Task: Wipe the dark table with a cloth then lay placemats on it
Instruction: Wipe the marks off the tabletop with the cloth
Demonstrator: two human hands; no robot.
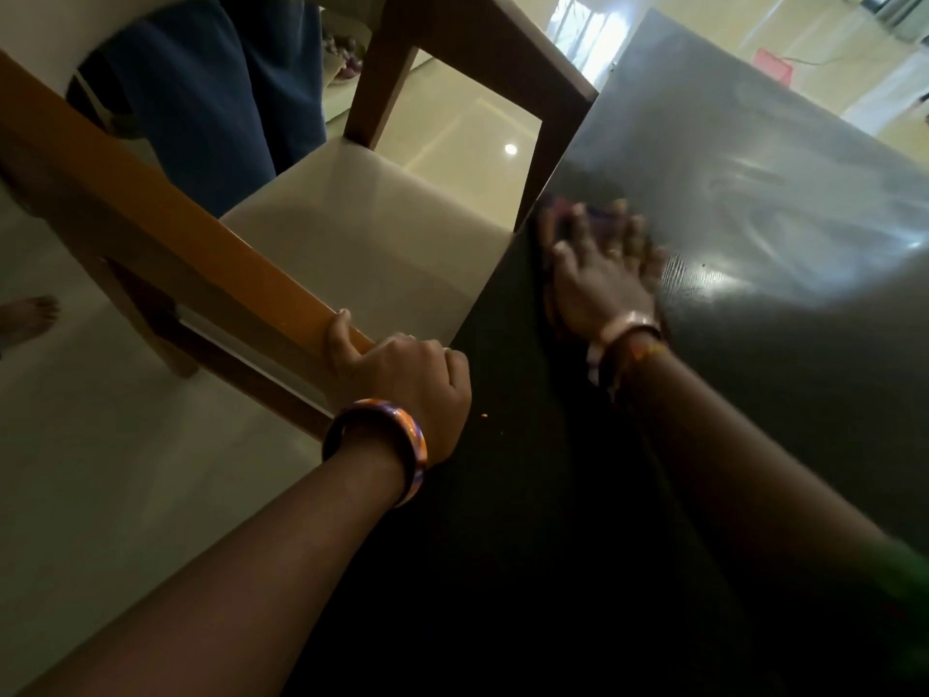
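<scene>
The dark table fills the right half of the head view, with streaky smears shining on its far part. My right hand lies blurred on it near the left edge, fingers spread and pressing a purple cloth that shows only past the fingertips. My left hand grips the top rail of a wooden chair beside the table's left edge. A few small crumbs lie on the dark top close to that hand. No placemats are in view.
The chair has a cream seat pushed against the table edge. A second wooden chair stands farther back. A person in blue clothing stands behind the chairs, with a bare foot at the left. The floor is pale tile.
</scene>
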